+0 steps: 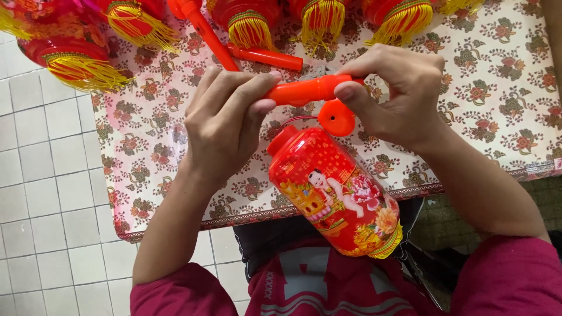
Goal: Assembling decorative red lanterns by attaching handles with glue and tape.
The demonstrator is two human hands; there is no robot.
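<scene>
At the far left, pale floor tiles (41, 175) are seen beside a table covered with a floral cloth (497, 88). Red lanterns with yellow tassels (70, 52) are laid along its far edge, with spare orange handles (266, 57) among them. The left hand (225, 120) is closed around one end of an orange plastic handle (304, 90), held level above the cloth. The other end is gripped by the right hand (404, 96). A red printed lantern (333, 193) is hung just below, tilted, over the table's near edge.

orange handle stick (304, 90) horizontal, red lantern (333, 193) hanging below
</scene>
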